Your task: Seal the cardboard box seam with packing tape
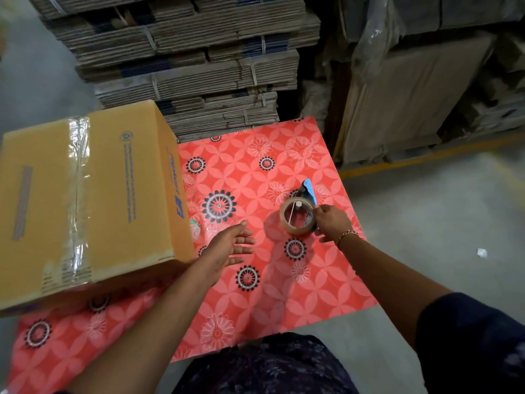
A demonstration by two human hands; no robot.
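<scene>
Your right hand (pixel 331 220) grips the tape dispenser (pixel 301 211), left hand (pixel 230 245) open; unbraced, the box (pixel 85 200) could slide

The cardboard box (pixel 85 200) sits on the tabletop's (pixel 284 294) left side, the tape dispenser (pixel 299 213) toward its right; flattened cartons (pixel 184 66) are stacked behind.

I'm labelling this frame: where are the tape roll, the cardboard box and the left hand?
tape roll (pixel 297 216): head view, its brown ring.
cardboard box (pixel 119 194): head view, top face.
left hand (pixel 231 247): head view, open palm.
</scene>
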